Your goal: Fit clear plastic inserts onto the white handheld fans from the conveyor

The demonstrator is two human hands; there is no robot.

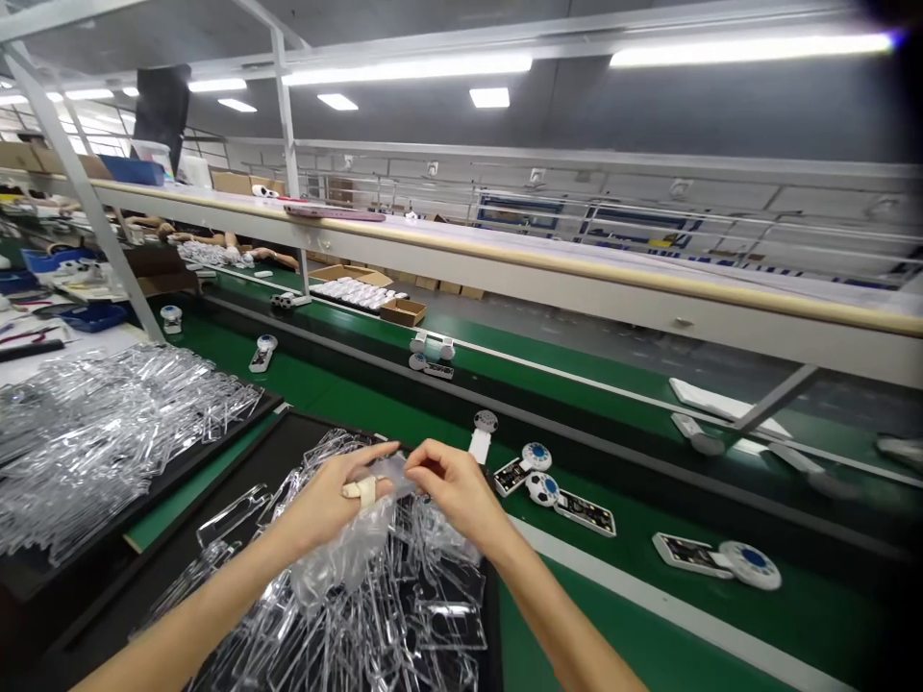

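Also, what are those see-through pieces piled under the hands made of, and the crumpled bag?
The clear pieces look like rigid moulded plastic, perhaps acrylic or PET: glossy, with stiff, crisp edges. The crumpled bag looks like thin polythene film, soft and cloudy where it folds and sags.

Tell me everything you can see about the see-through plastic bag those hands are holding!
The clear plastic bag is thin, shiny and crinkled, with soft folds. Its top is gathered up between the left hand and the right hand, and the rest hangs down loosely. Its lower part sits just above or against a heap of clear plastic frames in a dark tray. Its opening can't be seen.
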